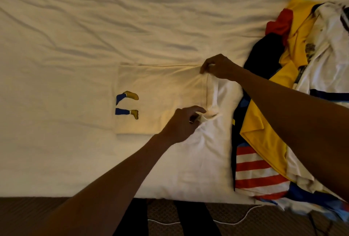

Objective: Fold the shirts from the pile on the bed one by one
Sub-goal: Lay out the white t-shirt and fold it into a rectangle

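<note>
Where it lies flat near the middle of the bed, just left of the pile, the cream-white cotton T-shirt (160, 88) forms a neat rectangle with straight folded edges on its left and near sides. A small cartoon print of two legs in blue trousers and brown boots (128, 104) sits at its left edge. Its right side rises into a soft, creased ridge, gathered between both hands. The right hand (221, 67) pinches the far end of that ridge with curled fingers; the left hand (181, 124) pinches the near end between thumb and fingertips. Brighter white cloth spreads from the ridge toward the bed's near edge; whether it belongs to the same shirt cannot be told.

Touching that cloth, the loose heap of crumpled shirts (321, 56) shows a yellow collared shirt (264, 131), red-and-white striped fabric (255, 169), red, navy and white. The wrinkled off-white bed sheet (75, 28) lies all around. Below the bed, a thin white cable (245, 217) curves over dark ribbed carpet (28, 209).
</note>
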`<state>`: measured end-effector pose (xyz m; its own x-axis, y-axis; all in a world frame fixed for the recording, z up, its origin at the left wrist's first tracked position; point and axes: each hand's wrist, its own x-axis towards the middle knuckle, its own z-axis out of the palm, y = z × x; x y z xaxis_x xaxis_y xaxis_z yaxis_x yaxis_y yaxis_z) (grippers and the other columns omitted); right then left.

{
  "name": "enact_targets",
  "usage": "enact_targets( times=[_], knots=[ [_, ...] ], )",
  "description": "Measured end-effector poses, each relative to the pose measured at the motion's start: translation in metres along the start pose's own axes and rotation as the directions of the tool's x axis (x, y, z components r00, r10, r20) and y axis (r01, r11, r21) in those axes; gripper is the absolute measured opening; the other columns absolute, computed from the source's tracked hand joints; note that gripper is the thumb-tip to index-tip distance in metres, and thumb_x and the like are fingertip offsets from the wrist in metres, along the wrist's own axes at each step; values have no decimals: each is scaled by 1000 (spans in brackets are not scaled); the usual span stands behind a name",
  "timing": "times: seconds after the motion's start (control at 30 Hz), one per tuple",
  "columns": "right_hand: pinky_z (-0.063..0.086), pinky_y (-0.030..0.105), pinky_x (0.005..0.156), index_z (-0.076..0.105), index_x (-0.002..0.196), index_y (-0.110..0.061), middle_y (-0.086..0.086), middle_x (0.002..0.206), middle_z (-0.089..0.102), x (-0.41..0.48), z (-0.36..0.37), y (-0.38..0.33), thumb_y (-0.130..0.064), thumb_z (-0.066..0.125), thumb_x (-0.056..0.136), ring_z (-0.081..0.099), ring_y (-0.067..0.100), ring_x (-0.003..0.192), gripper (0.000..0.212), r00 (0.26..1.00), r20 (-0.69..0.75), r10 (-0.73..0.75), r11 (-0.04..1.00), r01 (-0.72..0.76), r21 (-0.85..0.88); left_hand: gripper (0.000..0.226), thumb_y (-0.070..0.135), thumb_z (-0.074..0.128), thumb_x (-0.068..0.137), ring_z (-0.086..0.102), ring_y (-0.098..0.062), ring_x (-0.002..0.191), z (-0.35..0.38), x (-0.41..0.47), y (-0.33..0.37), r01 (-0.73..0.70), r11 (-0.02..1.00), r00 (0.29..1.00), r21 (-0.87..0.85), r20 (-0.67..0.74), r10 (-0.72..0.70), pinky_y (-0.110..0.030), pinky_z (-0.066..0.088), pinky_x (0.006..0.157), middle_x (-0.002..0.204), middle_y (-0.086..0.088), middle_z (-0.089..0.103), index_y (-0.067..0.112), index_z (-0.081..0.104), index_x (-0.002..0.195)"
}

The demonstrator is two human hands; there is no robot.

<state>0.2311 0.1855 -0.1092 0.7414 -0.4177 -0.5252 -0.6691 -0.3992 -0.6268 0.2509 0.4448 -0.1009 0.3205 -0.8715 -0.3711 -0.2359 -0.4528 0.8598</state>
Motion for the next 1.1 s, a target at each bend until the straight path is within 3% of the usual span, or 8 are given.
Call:
enact_targets(
  times=[0.1, 0.27, 0.37, 0.43, 0.53, 0.77, 0.93, 1.1],
  knots=[
    [43, 12, 51, 72, 104, 0, 13, 85, 61, -11, -18, -13, 4, 52, 95, 50, 13, 66, 22, 980, 186, 75, 990, -96, 105, 30, 14, 78, 84, 66, -9, 74, -43, -5, 18, 134, 967, 990, -214, -6, -139, -27, 52, 69, 90, -10, 76, 22, 73, 112],
    [53, 23, 71, 67, 94, -15, 1, 99, 66, -18, -45, -45, -8, 54, 98, 55, 13, 80, 15, 929, 346, 131, 881, -269, 390, 27, -3, 70, 86, 70, -26, 92, -133, -6, 52, 197, 729, 955, -656, -39, -293, -35, 58, 82, 99, -14, 75, 6, 71, 111],
    [50, 25, 66, 65, 93, -13, 12, 104, 66, -28, -58, -74, -12, 53, 97, 42, 18, 70, 12, 908, 394, 144, 595, -397, 698, 31, 0, 65, 90, 69, -26, 96, -182, -9, 67, 130, 679, 930, -723, -149, -337, -34, 57, 85, 109, -16, 72, 1, 67, 120],
    [54, 25, 73, 76, 98, -17, 12, 96, 58, -42, -67, -97, -13, 57, 95, 45, 20, 79, 20, 911, 410, 39, 515, -370, 773, 33, 2, 63, 92, 67, -26, 103, -214, -19, 74, 65, 659, 916, -749, -216, -337, -35, 55, 93, 118, -18, 69, 0, 64, 126],
    [53, 21, 87, 77, 101, -11, 6, 99, 65, -61, -80, -135, -7, 56, 93, 60, 15, 89, 23, 907, 418, -49, 522, -334, 785, 35, 5, 60, 95, 63, -26, 111, -257, -43, 90, -23, 649, 898, -760, -301, -321, -35, 53, 99, 127, -19, 65, -1, 61, 130],
    [52, 32, 96, 66, 94, 7, 16, 90, 64, -92, -111, -247, 10, 68, 83, 60, 18, 95, 11, 963, 223, -153, 882, 31, 471, 27, 6, 56, 98, 62, -27, 105, -336, -123, 138, -145, 666, 835, -732, -451, -314, -33, 53, 87, 116, -15, 68, 1, 63, 124],
    [57, 22, 69, 69, 102, 8, 16, 87, 65, -133, -123, -345, -9, 73, 87, 62, 20, 77, 23, 971, -21, -238, 903, 229, 363, 30, 1, 60, 96, 67, -26, 94, -379, -197, 175, -260, 686, 715, -680, -613, -337, -40, 54, 78, 101, -7, 74, 11, 57, 125],
    [40, 11, 53, 74, 101, -10, -6, 76, 65, -172, -106, -450, -26, 76, 86, 52, -4, 60, 22, 933, -101, -347, 862, 359, 358, 30, -7, 53, 95, 59, -19, 90, -426, -284, 201, -365, 721, 603, -589, -740, -299, -36, 49, 67, 100, -1, 60, 22, 46, 91]
  ],
)
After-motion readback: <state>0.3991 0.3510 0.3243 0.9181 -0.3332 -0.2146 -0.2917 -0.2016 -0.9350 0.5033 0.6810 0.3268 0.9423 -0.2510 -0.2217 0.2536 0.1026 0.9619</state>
